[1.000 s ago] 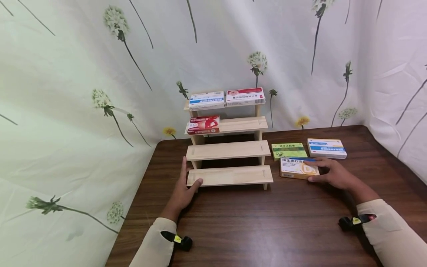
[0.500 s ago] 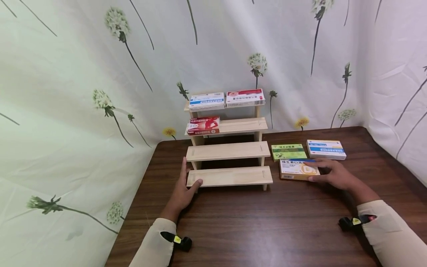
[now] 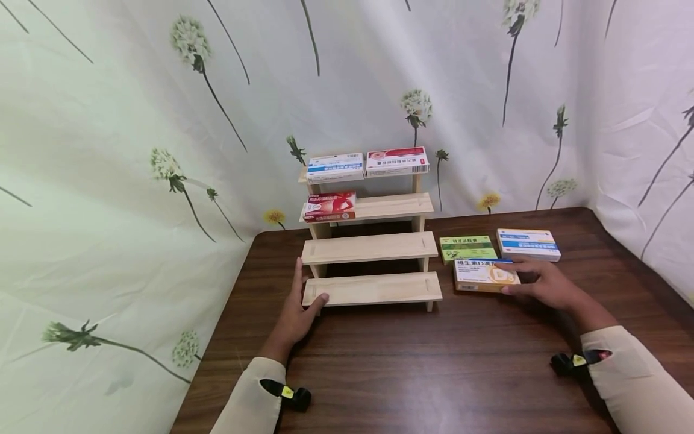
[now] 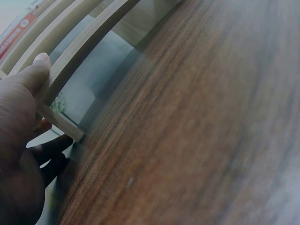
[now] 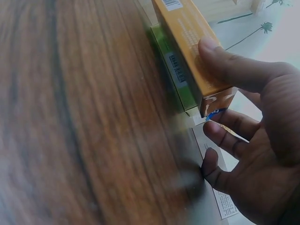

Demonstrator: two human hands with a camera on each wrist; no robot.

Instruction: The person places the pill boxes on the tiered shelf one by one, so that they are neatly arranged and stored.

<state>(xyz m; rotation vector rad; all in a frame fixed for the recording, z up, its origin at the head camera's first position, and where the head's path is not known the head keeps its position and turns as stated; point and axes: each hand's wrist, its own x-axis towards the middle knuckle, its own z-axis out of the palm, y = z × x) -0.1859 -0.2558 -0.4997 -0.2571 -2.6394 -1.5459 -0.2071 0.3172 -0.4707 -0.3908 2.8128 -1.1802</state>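
Note:
A stepped wooden display rack (image 3: 374,248) stands on the dark wood table. My left hand (image 3: 294,314) holds the left end of its lowest step, thumb on top and the other fingers at the side; in the left wrist view, some fingers (image 4: 49,147) show behind the step's leg. Right of the rack, my right hand (image 3: 544,286) pinches the right end of a white, blue and orange vitamin D box (image 3: 477,275). In the right wrist view, the thumb lies on its orange side. A green medicine box (image 3: 467,247) sits just behind it.
On the top step lie a white-and-blue medicine box (image 3: 335,168) and a white-and-red medicine box (image 3: 397,161). A red medicine box (image 3: 329,207) lies at the left of the step below. Another blue-and-white medicine box (image 3: 528,244) is behind my right hand. A flower-printed curtain (image 3: 358,72) hangs behind.
The head view has tilted slightly, so the rack and boxes appear a little lower. Both hands keep their holds, with no clear movement of the boxes.

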